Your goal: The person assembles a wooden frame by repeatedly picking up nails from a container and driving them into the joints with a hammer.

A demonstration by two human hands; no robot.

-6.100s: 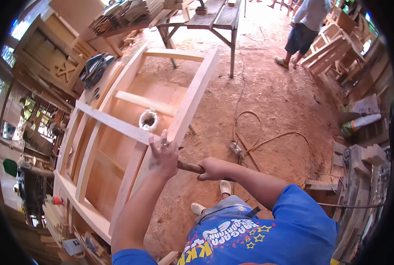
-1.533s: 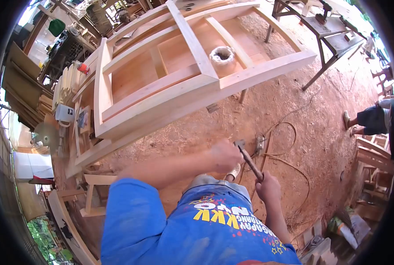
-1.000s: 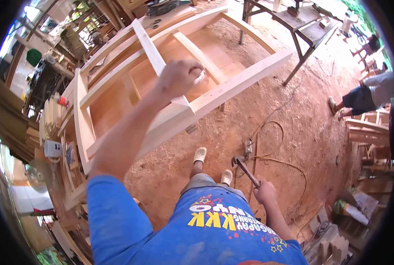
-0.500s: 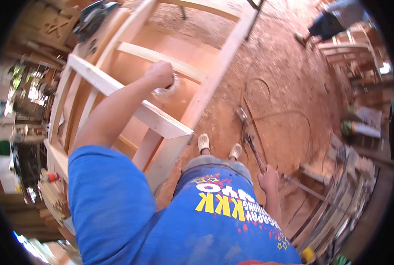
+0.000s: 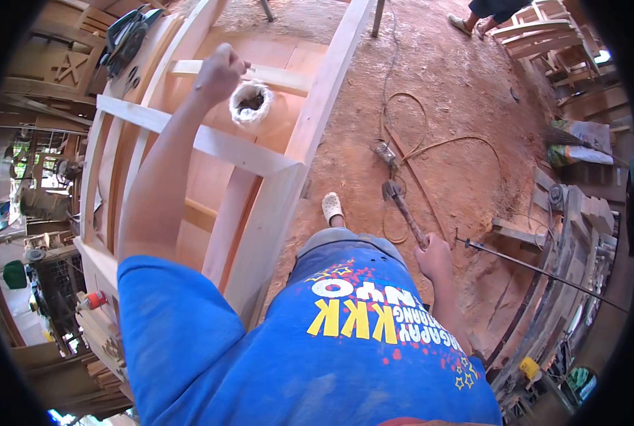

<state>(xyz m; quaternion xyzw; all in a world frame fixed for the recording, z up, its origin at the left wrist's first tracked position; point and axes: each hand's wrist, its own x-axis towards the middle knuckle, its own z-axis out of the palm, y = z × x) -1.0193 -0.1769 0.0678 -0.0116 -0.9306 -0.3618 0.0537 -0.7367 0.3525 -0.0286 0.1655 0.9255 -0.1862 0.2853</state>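
While curling the left grip (image 5: 221, 71), hold unclear, at the rim of the bag (image 5: 249, 105), clasps the hammer (image 5: 402, 209) in the right grip (image 5: 436, 257); likely picking from it, next needing a fine pinch.

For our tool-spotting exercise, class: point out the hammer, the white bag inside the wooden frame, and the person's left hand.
hammer (image 5: 408, 219): head view, middle of its wooden handle.
white bag (image 5: 242, 119): head view, its rolled rim.
left hand (image 5: 220, 71): head view, back of the hand.

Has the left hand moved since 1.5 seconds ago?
Yes. The left hand went from the hammer up to the white bag inside the wooden frame.
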